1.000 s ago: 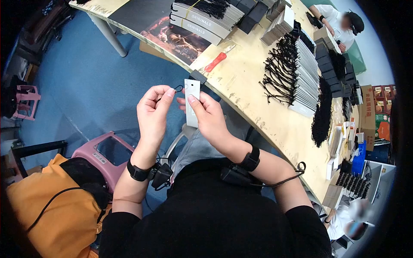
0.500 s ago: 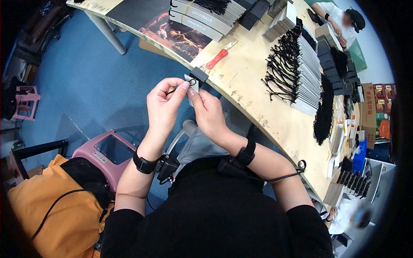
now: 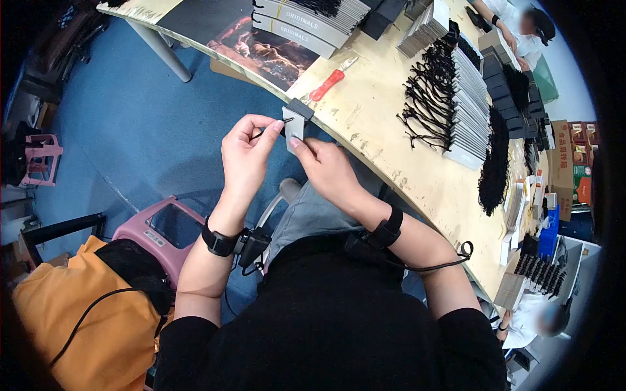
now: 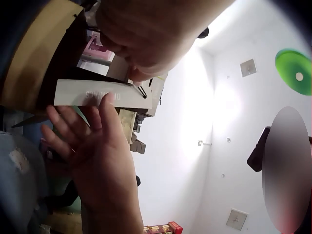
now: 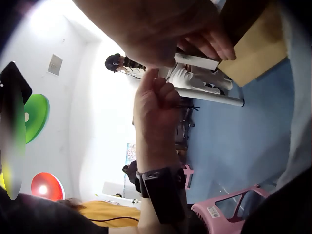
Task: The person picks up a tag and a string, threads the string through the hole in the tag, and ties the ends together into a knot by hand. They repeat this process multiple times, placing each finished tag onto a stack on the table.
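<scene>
My left hand (image 3: 244,150) pinches a thin black cord (image 4: 142,91) between thumb and index finger. The cord's looped end lies at the hole near one end of a pale grey hang tag (image 3: 294,133). My right hand (image 3: 331,173) holds this tag, thumb on its printed face and the fingers behind. In the left wrist view the lettering on the tag appears reversed, and the right thumb presses near its edge. The right wrist view shows the left fingers curled in around the cord, partly covered by the right hand.
The wooden table (image 3: 372,130) holds a red-handled knife (image 3: 327,85), stacked tags (image 3: 293,29) and a long row of tags with black cords (image 3: 466,107). A black block (image 3: 300,109) sits at the table edge. A pink stool (image 3: 160,228) stands at left; other people sit across.
My left hand has brought the cord loop rightward from beside the tag to its hole. The right hand has shifted slightly down and right along the tag, uncovering more of its face.
</scene>
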Demonstrator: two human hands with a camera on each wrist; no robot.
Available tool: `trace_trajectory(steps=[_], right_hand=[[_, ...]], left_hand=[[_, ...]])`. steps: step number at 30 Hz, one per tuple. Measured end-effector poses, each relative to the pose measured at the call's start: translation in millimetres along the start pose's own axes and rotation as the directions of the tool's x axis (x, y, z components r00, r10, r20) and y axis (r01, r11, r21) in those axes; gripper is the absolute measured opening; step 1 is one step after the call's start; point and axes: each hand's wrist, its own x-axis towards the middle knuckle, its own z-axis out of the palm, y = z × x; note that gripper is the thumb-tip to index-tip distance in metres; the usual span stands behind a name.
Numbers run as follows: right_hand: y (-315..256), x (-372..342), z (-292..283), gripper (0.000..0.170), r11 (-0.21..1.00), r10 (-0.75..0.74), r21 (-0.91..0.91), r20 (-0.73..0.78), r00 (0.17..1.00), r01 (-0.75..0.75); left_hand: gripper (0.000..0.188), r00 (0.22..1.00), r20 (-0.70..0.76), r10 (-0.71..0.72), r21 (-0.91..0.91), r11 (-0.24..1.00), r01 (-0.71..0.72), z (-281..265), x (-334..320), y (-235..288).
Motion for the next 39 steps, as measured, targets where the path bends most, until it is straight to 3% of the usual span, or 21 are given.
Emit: trace_trajectory(steps=[2, 5, 6, 7, 9, 16, 20, 22, 24, 26, 28, 31, 33, 34, 36, 37, 39], right_hand=[[16, -4, 3, 0.034, 0.993, -0.118, -0.011, -0.031, 0.993, 0.117], [6, -23, -6, 0.049, 0.987, -0.160, 0.014, -0.057, 0.985, 0.161], [3, -27, -8, 0.049, 0.987, -0.158, 0.017, -0.065, 0.985, 0.159], [0, -31, -9, 0.053, 0.983, -0.153, 0.106, 0.005, 0.988, 0.152], [-6, -34, -10, 0.062, 0.974, -0.124, 0.203, 0.115, 0.986, 0.099], [-3, -34, -2, 0.059, 0.941, -0.173, 0.304, 0.054, 0.983, 0.149], [0, -33, 3, 0.048, 0.932, -0.211, 0.295, -0.039, 0.977, 0.213], [0, -32, 7, 0.042, 0.927, -0.241, 0.269, -0.102, 0.965, 0.261], [0, -28, 9, 0.031, 0.859, -0.225, 0.451, -0.096, 0.969, 0.244], [1, -22, 14, 0.028, 0.835, -0.191, 0.496, -0.143, 0.971, 0.238], [-1, -19, 16, 0.026, 0.808, -0.157, 0.540, -0.187, 0.970, 0.235], [-10, -18, 14, 0.022, 0.866, -0.103, 0.456, -0.243, 0.964, 0.208], [-12, -16, 13, 0.017, 0.949, -0.182, 0.213, -0.237, 0.954, 0.234], [-11, -15, 12, 0.017, 0.948, -0.182, 0.215, -0.239, 0.954, 0.235], [-9, -14, 9, 0.018, 0.946, -0.324, -0.068, -0.248, 0.913, 0.317], [-8, -15, 7, 0.018, 0.946, -0.325, -0.067, -0.248, 0.913, 0.318], [-5, -18, 3, 0.018, 0.750, -0.650, -0.346, -0.226, 0.726, 0.564]], left_hand=[[0.012, 1.000, 0.018, 0.001, -0.049, 0.999, 0.000, 0, -1, -1], [0.021, 0.999, 0.032, 0.031, 0.054, 0.998, -0.033, 3, -8, 0], [0.024, 0.992, -0.003, 0.124, 0.138, 0.983, -0.122, 6, -11, -4], [0.027, 0.976, -0.030, 0.218, 0.225, 0.952, -0.205, 9, -14, -5], [0.026, 0.980, -0.035, 0.194, 0.248, 0.952, -0.179, 10, -19, 3], [0.025, 0.978, -0.079, 0.192, 0.308, 0.938, -0.160, 12, -24, 6], [0.025, 0.974, -0.090, 0.205, 0.300, 0.939, -0.170, 14, -26, 6], [0.024, 0.973, -0.120, 0.196, 0.262, 0.952, -0.160, 15, -27, 5], [0.023, 0.976, -0.114, 0.184, 0.186, 0.969, -0.161, 15, -27, 0], [0.022, 0.979, -0.106, 0.173, 0.107, 0.981, -0.161, 14, -26, -5], [0.020, 1.000, -0.017, 0.016, -0.168, 0.986, -0.019, 10, -24, -7], [0.022, 1.000, -0.009, -0.030, -0.186, 0.982, 0.028, 11, -26, -2], [0.024, 0.999, -0.003, -0.049, -0.241, 0.969, 0.047, 11, -27, 1], [0.026, 0.998, 0.014, -0.063, -0.236, 0.970, 0.065, 9, -29, 2], [0.028, 0.997, 0.032, -0.075, -0.229, 0.970, 0.080, 5, -31, 6], [0.029, 0.996, 0.054, -0.066, -0.222, 0.972, 0.077, 3, -34, 10], [0.036, 0.992, 0.125, -0.035, -0.185, 0.981, 0.058, -4, -39, 15]])
